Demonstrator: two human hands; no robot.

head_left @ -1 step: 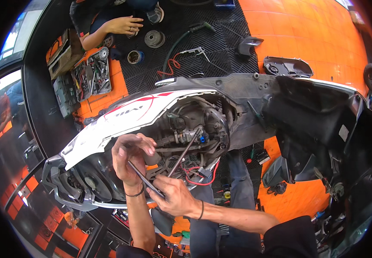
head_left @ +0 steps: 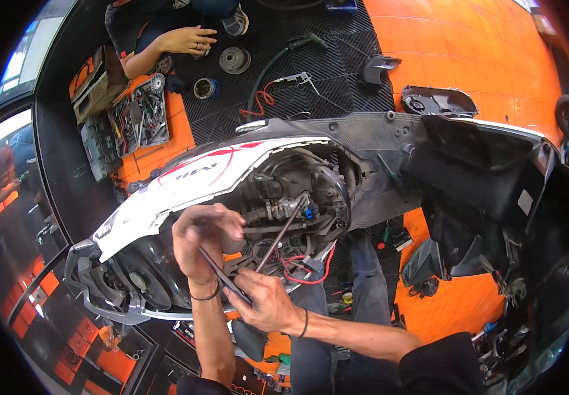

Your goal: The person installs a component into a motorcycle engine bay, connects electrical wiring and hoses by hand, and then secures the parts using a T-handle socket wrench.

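A T-handle wrench (head_left: 276, 246) slants from my hands up into the opened middle of a scooter (head_left: 232, 171), its tip by a blue connector (head_left: 309, 213) among grimy engine parts. My right hand (head_left: 265, 303) is closed round the wrench's crossbar, near where the shaft joins. At the bar's far end is my left hand (head_left: 199, 240), fingers apart and partly smeared by motion. Whether its palm touches the bar, I cannot tell. A red cable (head_left: 329, 263) loops just right of the shaft.
Across the scooter another person's hand (head_left: 189, 41) hangs over a knee. A tool tray (head_left: 143, 118), a round metal part (head_left: 234, 60), an open can (head_left: 205, 88) and an air gun (head_left: 294, 78) with a red hose lie beyond. Black seat-compartment plastic (head_left: 482, 191) spreads out on the right.
My left hand's fingers have shifted slightly and look more blurred. My right hand and the wrench stay nearly where they were.
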